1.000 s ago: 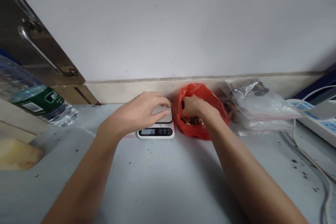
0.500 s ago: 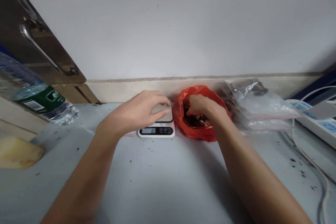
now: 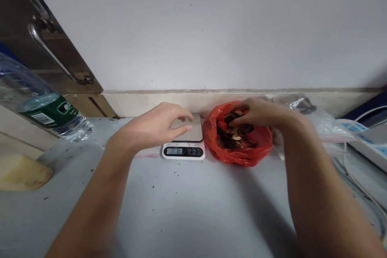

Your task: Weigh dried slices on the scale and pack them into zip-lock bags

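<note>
A small digital kitchen scale [image 3: 185, 150] with a steel platform stands on the grey counter by the back ledge. My left hand [image 3: 157, 127] hovers over its left side, fingers curled in a loose pinch near the platform; what they hold is hidden. Right of the scale sits an open red plastic bag [image 3: 242, 155] filled with dark brown dried pieces [image 3: 234, 135]. My right hand [image 3: 260, 112] is above the bag's mouth, fingers pinched on some of the dried pieces.
A plastic water bottle [image 3: 45, 111] with a green label lies at the left, a metal door handle [image 3: 54, 58] above it. Clear zip bags [image 3: 323, 127] lie right of the red bag, with a power strip [image 3: 369, 143] and white cables [image 3: 359, 185] at far right. A yellowish object [image 3: 21, 173] rests at the left edge.
My right hand has risen out of the red bag and shifted right, pinching dried pieces. The left hand has stayed over the scale. The camera drifted slightly.
</note>
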Demonstrator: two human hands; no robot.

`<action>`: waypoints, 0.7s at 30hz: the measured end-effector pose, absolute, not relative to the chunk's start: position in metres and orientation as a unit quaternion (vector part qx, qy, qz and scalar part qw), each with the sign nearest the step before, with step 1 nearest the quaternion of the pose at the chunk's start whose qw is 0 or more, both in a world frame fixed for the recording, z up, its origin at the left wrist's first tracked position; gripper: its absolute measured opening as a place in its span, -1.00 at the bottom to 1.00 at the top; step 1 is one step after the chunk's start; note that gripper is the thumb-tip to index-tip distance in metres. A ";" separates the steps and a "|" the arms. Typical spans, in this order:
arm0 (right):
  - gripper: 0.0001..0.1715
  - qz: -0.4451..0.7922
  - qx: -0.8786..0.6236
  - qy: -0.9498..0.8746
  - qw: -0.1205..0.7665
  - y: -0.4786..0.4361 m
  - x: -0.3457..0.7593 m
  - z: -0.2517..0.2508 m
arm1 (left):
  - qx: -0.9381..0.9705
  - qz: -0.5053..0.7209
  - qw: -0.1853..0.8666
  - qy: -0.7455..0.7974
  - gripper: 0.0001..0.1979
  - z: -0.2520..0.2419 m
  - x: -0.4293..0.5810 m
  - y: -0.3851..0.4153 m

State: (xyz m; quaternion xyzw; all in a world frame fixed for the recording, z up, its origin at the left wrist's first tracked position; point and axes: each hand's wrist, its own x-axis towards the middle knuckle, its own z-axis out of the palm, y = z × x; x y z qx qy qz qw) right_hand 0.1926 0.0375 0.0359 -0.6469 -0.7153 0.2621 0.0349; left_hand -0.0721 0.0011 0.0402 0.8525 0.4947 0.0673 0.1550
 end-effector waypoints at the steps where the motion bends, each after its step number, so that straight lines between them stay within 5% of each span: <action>1: -0.83 0.267 -0.646 -0.714 0.043 0.037 0.195 0.038 | 0.850 0.065 0.158 0.498 -0.53 0.040 -0.074 0.002; 11: -0.67 0.257 -0.570 -0.774 0.103 0.038 0.144 0.054 | 0.804 -0.011 0.178 0.567 -0.42 0.042 -0.103 0.012; 21: -0.57 0.272 -0.555 -0.785 -0.042 0.061 0.075 0.019 | 0.738 -0.123 0.240 0.618 -0.21 0.024 -0.111 0.023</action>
